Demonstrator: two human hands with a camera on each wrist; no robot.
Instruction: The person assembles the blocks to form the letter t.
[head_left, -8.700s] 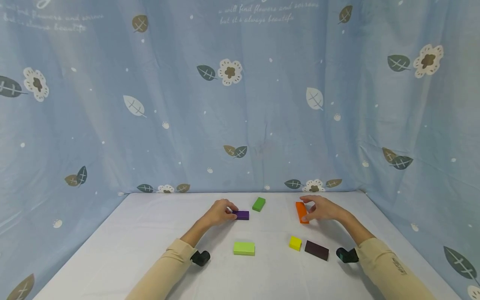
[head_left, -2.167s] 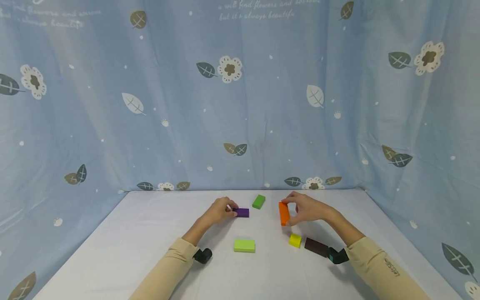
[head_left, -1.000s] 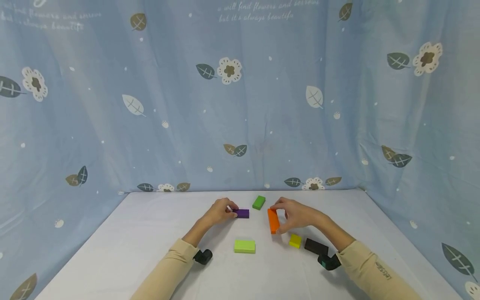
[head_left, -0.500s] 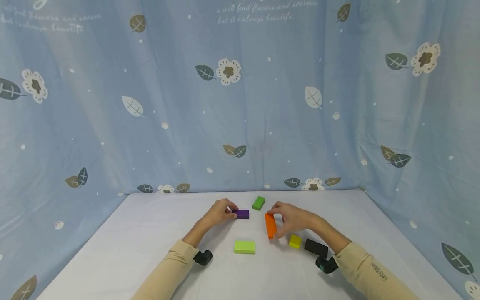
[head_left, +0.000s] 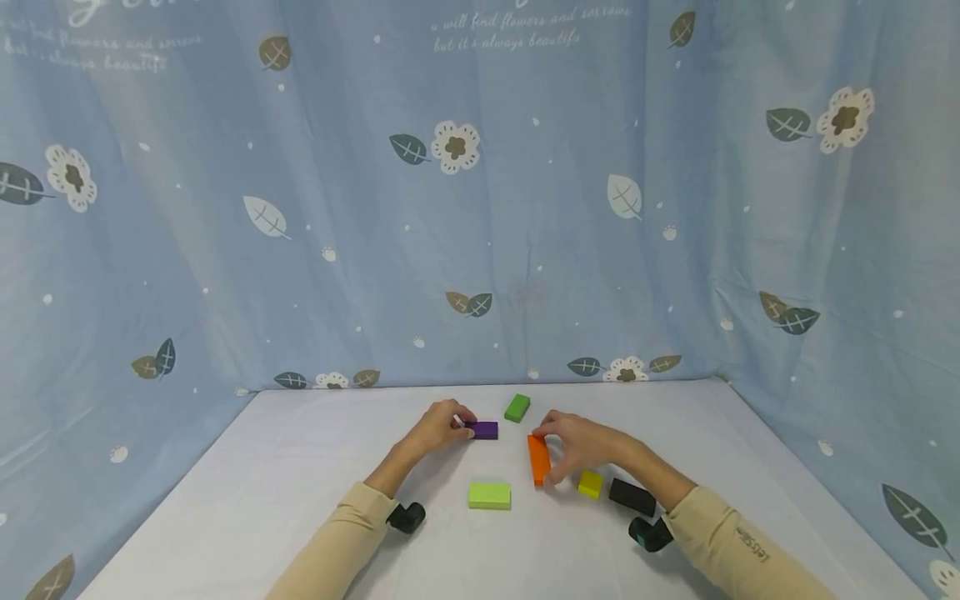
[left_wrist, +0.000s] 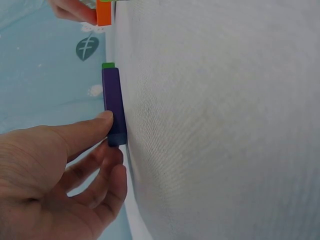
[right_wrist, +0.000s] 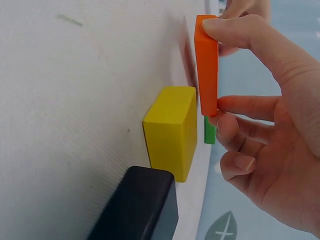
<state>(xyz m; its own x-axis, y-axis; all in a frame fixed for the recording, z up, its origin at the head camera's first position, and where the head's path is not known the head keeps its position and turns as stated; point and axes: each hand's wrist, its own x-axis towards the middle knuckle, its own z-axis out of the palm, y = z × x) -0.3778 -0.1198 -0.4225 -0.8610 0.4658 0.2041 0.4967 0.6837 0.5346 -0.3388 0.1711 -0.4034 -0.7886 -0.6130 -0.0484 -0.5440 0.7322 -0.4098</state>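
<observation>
A blue printed fabric curtain (head_left: 337, 192) backs the white cloth-covered counter (head_left: 307, 442). The left hand (head_left: 437, 427), partly closed, pinches the purple rectangular block (head_left: 484, 431) at its left end; the right hand (head_left: 588, 442), opened wider, holds the orange rectangular block (head_left: 538, 460), to the right, by both ends, likely to control its angle. Blocks: six, one per colour, including green rectangular (head_left: 517, 407) (far), lime rectangular (head_left: 490, 496) (near), short yellow (head_left: 590, 484) and black rectangular (head_left: 632, 497) (right).
</observation>
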